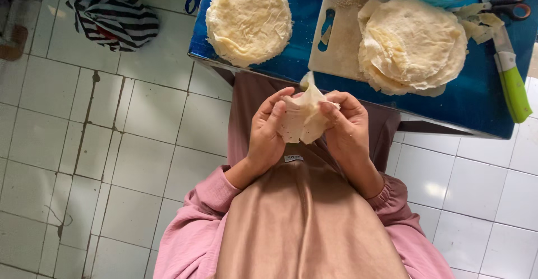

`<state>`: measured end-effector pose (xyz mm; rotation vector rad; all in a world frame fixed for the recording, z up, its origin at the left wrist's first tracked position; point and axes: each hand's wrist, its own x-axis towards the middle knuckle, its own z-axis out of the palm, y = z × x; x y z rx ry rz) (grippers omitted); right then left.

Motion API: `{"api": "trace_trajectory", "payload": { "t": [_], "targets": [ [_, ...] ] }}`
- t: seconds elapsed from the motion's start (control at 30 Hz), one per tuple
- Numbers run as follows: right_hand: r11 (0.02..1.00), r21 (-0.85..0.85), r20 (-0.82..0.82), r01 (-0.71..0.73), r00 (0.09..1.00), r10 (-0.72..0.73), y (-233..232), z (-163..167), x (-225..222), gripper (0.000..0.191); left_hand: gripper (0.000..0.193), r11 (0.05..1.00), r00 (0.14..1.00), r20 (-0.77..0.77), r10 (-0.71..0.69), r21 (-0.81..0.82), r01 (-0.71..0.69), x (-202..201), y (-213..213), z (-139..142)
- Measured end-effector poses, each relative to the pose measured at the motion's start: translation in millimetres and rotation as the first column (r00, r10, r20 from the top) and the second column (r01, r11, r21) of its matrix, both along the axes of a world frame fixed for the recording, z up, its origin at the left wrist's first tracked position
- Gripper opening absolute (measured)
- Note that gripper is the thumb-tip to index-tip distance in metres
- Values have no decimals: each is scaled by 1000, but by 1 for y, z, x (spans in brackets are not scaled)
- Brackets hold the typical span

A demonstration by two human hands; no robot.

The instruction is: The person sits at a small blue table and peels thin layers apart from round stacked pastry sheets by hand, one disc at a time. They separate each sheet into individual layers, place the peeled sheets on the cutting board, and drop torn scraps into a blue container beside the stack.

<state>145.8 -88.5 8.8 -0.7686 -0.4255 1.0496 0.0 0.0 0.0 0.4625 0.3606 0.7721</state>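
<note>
left hand (pixel 268 130) + right hand (pixel 347 125): grip closed on one thin wrapper (pixel 302 119), held over lap, seemingly mid-fold | done: neat round stack (pixel 248 20) on blue surface (pixel 291 60) | left: loose sheets (pixel 414 43) on cutting board (pixel 336 38)
</note>
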Motion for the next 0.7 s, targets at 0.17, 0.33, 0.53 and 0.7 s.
{"api": "trace_trajectory", "payload": {
  "t": [0.17, 0.33, 0.53, 0.7],
  "targets": [
    [998, -49, 297, -42, 953, 55, -49, 24, 29, 6, 45, 975, 994, -94, 52, 220, -30, 49, -63, 16],
    [1000, -2, -35, -18, 999, 18, -103, -23, 25, 9, 22, 989, 993, 35, 115, 84, -118, 41, -116, -40],
    [981, 66, -44, 185, 982, -182, -103, 44, -43, 9, 13, 928, 930, 35, 367, 54, -368, -51, -107, 27],
    [956, 151, 13, 251, 967, -256, -69, 66, -68, 9, 9, 888, 880, 182, 438, 67, -456, -98, -70, 24]
  ]
}}
